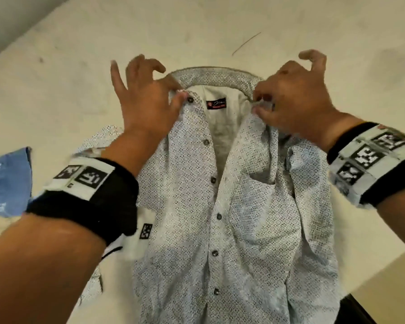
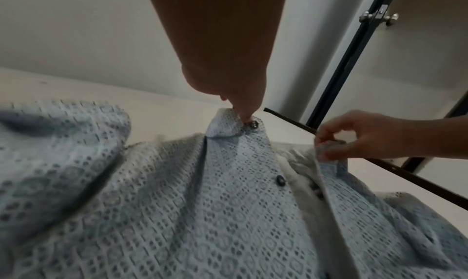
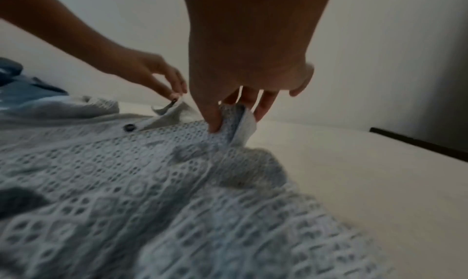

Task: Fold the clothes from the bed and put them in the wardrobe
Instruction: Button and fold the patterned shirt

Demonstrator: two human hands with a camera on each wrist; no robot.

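A white patterned button shirt (image 1: pixel 243 230) lies front up on the cream bed (image 1: pixel 197 31), its collar away from me and its front unbuttoned at the top. My left hand (image 1: pixel 178 92) pinches the left collar tip beside the top button, the other fingers spread. My right hand (image 1: pixel 260 105) pinches the right collar tip. In the left wrist view the left hand (image 2: pixel 244 116) nips the shirt (image 2: pixel 202 213) at the collar by a button. In the right wrist view the right hand (image 3: pixel 222 121) holds a fold of the shirt (image 3: pixel 126 183) collar.
A blue denim garment (image 1: pixel 7 181) lies at the bed's left edge, also seen as denim (image 3: pixel 22 87) in the right wrist view. A dark bed frame edge (image 2: pixel 380 163) and a door with a metal knob (image 2: pixel 380 17) stand to the right. Floor shows at lower right (image 1: pixel 388 288).
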